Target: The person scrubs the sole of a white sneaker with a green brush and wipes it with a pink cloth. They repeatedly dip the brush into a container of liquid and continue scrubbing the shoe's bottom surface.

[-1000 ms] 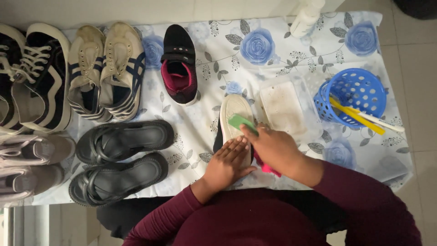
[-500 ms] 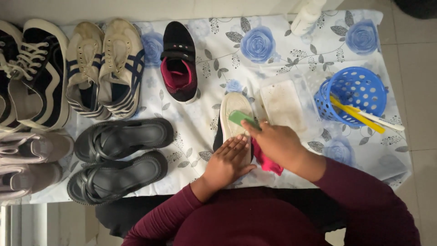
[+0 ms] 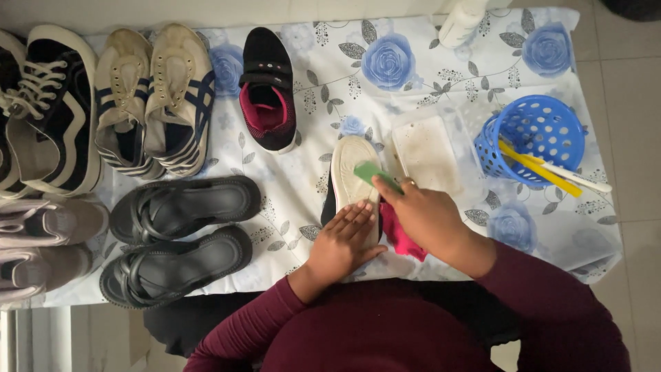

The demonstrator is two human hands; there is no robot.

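since a moment ago the right hand (image 3: 427, 220) keeps its grip on the green brush (image 3: 375, 176) on the upturned sole (image 3: 354, 176), barely shifted; left hand (image 3: 344, 241) presses flat, fingers spread, beside the soap tray (image 3: 430, 155) and blue basket (image 3: 533, 134).

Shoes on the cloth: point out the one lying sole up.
The shoe under the left hand, pale sole up, with the right hand holding a green brush on it. All the others sit upright, openings up.
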